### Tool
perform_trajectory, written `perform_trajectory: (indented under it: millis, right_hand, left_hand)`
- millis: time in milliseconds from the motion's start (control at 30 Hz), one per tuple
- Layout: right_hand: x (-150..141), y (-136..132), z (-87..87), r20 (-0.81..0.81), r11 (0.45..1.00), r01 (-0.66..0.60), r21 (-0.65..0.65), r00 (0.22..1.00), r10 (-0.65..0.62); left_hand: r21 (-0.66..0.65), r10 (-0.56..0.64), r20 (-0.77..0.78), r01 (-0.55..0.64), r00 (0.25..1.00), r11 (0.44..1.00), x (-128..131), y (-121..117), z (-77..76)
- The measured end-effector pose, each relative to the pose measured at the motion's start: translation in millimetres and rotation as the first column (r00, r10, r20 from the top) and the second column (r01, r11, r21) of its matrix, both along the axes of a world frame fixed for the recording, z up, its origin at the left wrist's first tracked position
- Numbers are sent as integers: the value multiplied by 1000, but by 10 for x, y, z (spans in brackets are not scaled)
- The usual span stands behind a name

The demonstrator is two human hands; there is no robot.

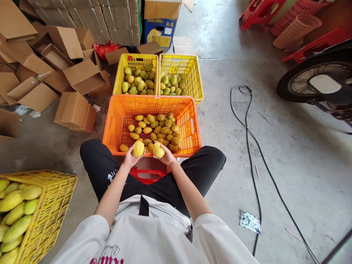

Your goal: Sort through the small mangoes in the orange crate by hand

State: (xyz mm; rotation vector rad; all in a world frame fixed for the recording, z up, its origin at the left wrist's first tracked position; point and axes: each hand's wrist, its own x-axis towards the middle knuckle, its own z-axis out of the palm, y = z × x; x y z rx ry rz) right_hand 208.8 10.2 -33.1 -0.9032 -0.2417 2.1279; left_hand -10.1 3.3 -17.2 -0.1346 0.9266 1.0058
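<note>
My left hand [130, 158] is closed around a lumpy, roundish yellow fruit [138, 149]. A smoother yellow fruit [158, 150] is in my right hand [168, 157], its fingers wrapped behind it. Both hands are close together over the near rim of an orange plastic crate [151, 101], between my knees. Inside that crate lie many oval yellow-brown fruits [165, 130], mostly at the middle and right. The exact kind of fruit cannot be made out.
Two yellow crates [158, 73] of green-yellow fruit stand behind the orange one. Another yellow crate [52, 212] with longer fruit is at lower left. Cardboard boxes [72, 110] are heaped at left. A black cable [254, 135] crosses the floor before a motorbike wheel [299, 82].
</note>
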Motion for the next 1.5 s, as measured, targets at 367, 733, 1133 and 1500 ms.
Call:
perform_trajectory:
  millis: [367, 733, 1133, 1500]
  right_hand:
    - [-37, 12, 1, -46, 998, 70, 2, 996, -70]
    - [-8, 33, 85, -116, 999, 54, 5, 992, -53]
    - [-16, -7, 32, -12, 997, 75, -4, 997, -75]
    - [-11, -2, 71, -75, 999, 25, 26, 997, -23]
  left_hand:
    - [37, -61, -25, 62, 998, 997, 11, -16, 7]
    - [-21, 29, 16, -29, 999, 999, 8, -18, 10]
    - [40, -28, 54, 26, 998, 999, 4, -16, 19]
    - [22, 10, -10, -10, 1000, 1000, 64, -7, 24]
